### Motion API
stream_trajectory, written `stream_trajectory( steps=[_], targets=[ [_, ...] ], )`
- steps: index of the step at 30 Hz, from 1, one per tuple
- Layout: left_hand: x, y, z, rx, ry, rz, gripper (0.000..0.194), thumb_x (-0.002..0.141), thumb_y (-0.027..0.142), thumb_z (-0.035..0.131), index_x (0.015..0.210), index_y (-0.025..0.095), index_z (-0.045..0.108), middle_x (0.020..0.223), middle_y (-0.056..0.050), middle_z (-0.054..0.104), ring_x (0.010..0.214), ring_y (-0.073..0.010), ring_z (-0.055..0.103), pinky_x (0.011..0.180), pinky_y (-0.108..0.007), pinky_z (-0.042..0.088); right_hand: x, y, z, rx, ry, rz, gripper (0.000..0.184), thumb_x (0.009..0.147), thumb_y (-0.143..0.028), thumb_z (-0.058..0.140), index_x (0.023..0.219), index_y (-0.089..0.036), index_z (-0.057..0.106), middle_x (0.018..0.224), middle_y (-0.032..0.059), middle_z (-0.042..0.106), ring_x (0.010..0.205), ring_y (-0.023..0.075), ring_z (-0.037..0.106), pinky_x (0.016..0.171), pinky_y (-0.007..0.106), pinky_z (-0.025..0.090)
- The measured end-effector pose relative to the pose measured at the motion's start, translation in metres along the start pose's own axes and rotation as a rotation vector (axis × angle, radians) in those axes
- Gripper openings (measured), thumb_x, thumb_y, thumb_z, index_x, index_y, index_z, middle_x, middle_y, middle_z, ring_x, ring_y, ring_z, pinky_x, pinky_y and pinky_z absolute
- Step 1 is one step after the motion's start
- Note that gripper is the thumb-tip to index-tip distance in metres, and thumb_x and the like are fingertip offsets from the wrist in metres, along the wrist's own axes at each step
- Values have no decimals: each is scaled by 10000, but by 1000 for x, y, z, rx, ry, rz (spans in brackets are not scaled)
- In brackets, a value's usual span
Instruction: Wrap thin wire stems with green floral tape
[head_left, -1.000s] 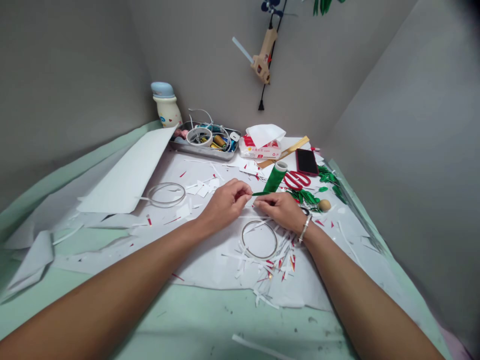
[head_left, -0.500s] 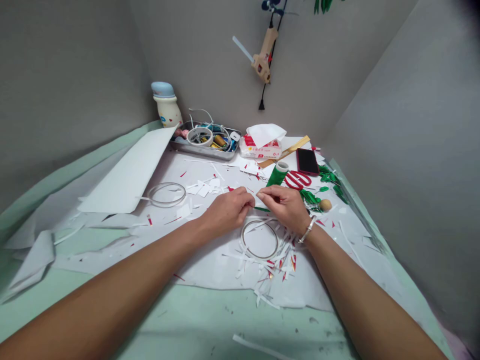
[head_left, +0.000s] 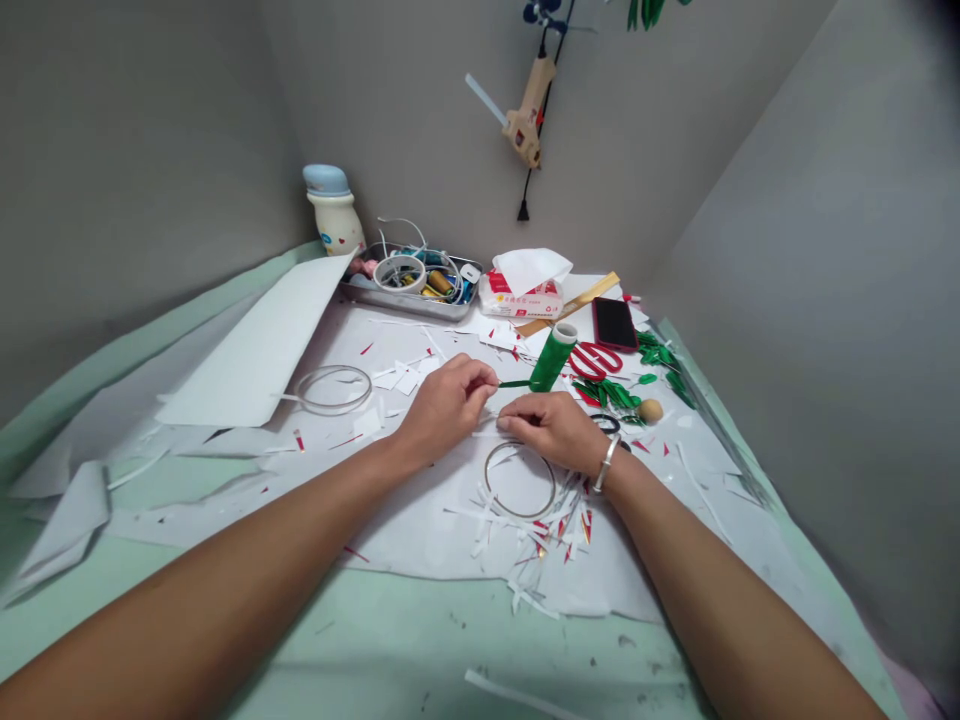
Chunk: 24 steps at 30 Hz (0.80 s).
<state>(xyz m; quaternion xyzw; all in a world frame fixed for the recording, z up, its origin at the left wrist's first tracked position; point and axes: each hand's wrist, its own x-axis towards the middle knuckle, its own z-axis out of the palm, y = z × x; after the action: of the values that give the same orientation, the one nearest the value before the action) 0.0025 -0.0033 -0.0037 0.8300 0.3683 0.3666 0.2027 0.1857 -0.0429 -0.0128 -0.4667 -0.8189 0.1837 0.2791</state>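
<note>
My left hand [head_left: 448, 408] pinches the end of a strip of green floral tape [head_left: 514, 383], which runs to a green tape roll [head_left: 547, 358] standing on the white paper. My right hand [head_left: 544, 430] is lower, its fingertips closed on a thin white strip [head_left: 484, 433]. Beneath the right hand lies a thin metal ring [head_left: 519, 480] among white and red paper scraps [head_left: 559, 530]. A silver bangle [head_left: 607, 463] circles my right wrist. The fingertips hide part of the strip's length.
Beyond my hands are red-handled scissors [head_left: 595, 362], a phone [head_left: 614, 324], green leaves [head_left: 615, 394], a wooden bead [head_left: 650, 410] and a black hair tie [head_left: 605, 424]. A clear ring [head_left: 333, 389] lies left. A metal tray [head_left: 405, 290] of odds stands behind.
My left hand has drawn back left and the green tape now stretches from the roll to its fingers. My right hand has dropped lower, uncovering a black hair tie.
</note>
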Motion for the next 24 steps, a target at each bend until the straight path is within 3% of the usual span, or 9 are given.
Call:
stream_trajectory(
  steps=[3,8,12,15,19,24],
  targets=[
    [-1,-6,2,101,-7,-14,121,831,174,478,824,175,599,838,-25,569,745,-146,528,696,-277,417,-1,-8,0,-21,38,-83,161,834,-212,547,818,-191,706,750,11,691,671,115,592,645,217,413],
    [-3,-8,5,202,-147,94,162,831,149,457,862,171,614,846,-36,568,747,-152,536,686,-279,419,-1,-13,-5,-48,243,-121,166,839,-222,552,843,-184,713,760,31,695,689,126,597,671,227,432],
    [-3,-3,4,178,-239,223,161,824,124,464,846,174,616,833,-28,571,785,-156,538,771,-307,411,1,-2,-9,35,342,-15,190,848,-262,548,819,-170,712,747,29,692,644,122,578,626,226,430],
    [-3,2,2,68,-255,224,151,819,115,478,857,177,610,837,-23,564,782,-142,531,752,-280,413,2,12,-10,93,364,103,203,834,-305,563,803,-167,709,718,16,680,603,117,545,577,222,410],
    [-4,6,1,-60,-193,150,139,822,120,489,860,173,612,835,-18,558,753,-123,524,721,-257,414,3,22,-7,130,234,182,228,833,-336,559,822,-169,713,696,3,668,602,117,538,574,219,394],
    [-2,3,1,-91,-94,66,125,823,139,492,833,168,613,836,-10,574,752,-117,533,706,-248,413,1,13,-1,36,40,108,214,842,-293,541,778,-173,706,633,-24,631,571,98,508,561,211,354]
  ],
)
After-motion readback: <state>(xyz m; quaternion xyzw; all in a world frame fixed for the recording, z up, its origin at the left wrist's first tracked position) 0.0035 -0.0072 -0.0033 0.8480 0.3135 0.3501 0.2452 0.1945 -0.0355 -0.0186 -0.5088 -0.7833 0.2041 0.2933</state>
